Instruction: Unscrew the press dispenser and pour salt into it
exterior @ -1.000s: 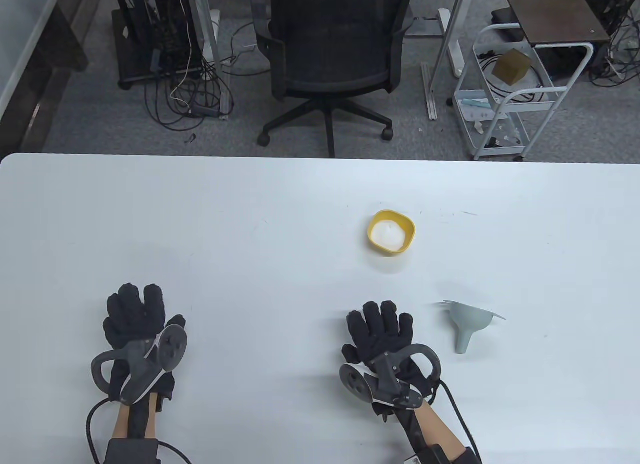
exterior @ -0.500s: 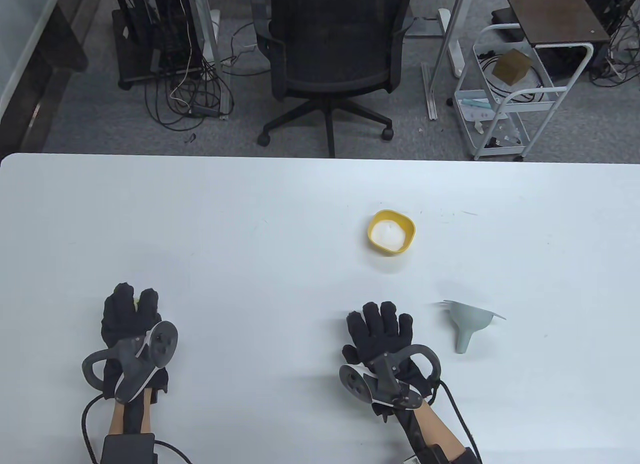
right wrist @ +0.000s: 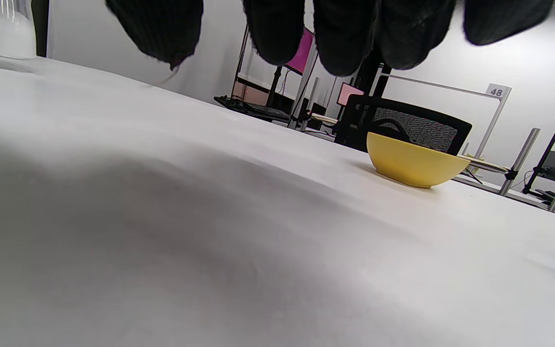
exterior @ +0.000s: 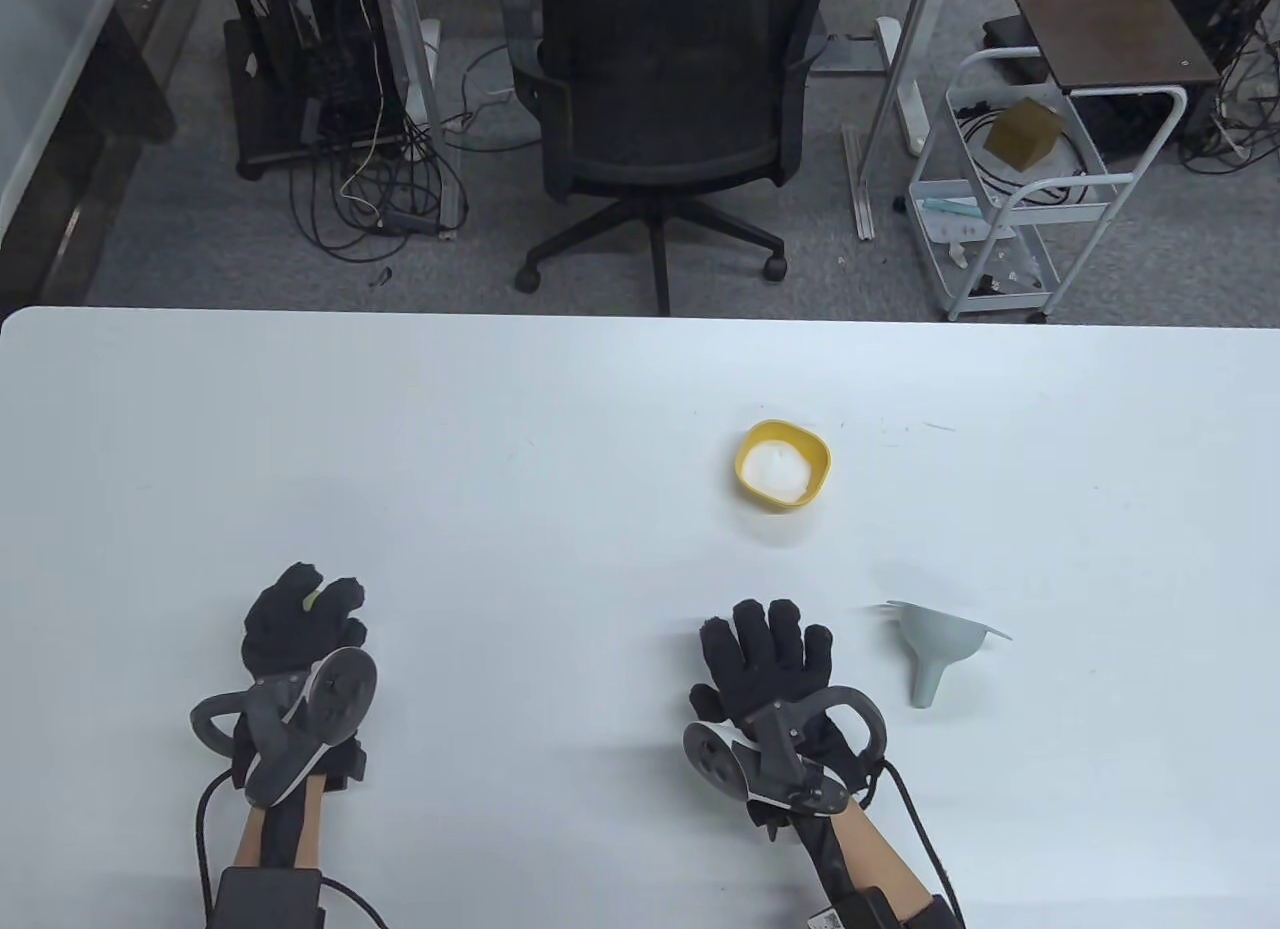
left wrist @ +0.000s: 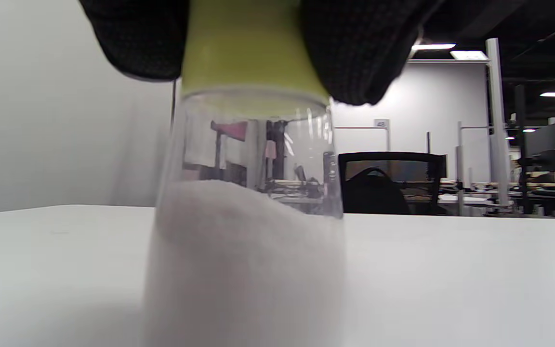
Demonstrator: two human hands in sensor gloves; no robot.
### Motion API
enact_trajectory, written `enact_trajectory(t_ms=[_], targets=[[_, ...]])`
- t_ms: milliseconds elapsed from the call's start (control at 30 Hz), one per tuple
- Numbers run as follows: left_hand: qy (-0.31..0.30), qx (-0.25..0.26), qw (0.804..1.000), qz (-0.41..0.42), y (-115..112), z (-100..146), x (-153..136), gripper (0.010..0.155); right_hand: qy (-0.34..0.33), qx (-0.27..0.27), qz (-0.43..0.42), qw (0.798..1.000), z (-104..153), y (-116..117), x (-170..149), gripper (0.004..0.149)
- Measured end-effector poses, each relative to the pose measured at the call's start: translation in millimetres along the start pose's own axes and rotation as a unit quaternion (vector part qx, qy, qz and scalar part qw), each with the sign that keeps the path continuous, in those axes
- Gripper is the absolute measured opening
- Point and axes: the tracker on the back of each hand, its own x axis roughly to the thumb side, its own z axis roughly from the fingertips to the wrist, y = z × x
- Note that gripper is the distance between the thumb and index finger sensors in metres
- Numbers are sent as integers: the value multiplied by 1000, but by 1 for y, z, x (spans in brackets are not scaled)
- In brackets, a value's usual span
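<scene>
The press dispenser (left wrist: 244, 217) is a clear jar part full of white salt with a green top (left wrist: 251, 53); it stands on the table. My left hand (exterior: 300, 629) grips the green top from above and hides the jar in the table view, where only a speck of green (exterior: 312, 599) shows between the fingers. My right hand (exterior: 765, 664) lies empty, fingers spread, palm down over the table. A yellow bowl (exterior: 784, 465) of salt stands beyond it and also shows in the right wrist view (right wrist: 415, 161). A grey funnel (exterior: 935, 649) lies on its side to the right of my right hand.
The white table (exterior: 500, 449) stretches far to the left and back. A black office chair (exterior: 660, 119) stands behind the far edge, and a white trolley (exterior: 1010, 199) at the back right.
My left hand closed its fingers over the dispenser top and has shifted to the right with it. My right hand has barely moved.
</scene>
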Motion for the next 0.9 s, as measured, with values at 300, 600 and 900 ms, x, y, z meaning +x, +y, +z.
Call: enact_trajectory(t_ms=[300, 600, 900], targets=[[-196, -48, 978, 46, 8, 0, 125, 54, 18, 14, -7, 1000, -2, 6, -11, 70], [-274, -73, 954, 96, 5, 2, 196, 59, 30, 15, -18, 999, -1, 8, -18, 70], [-306, -75, 944, 98, -2, 9, 203, 59, 31, 16, -20, 999, -2, 10, -19, 70]])
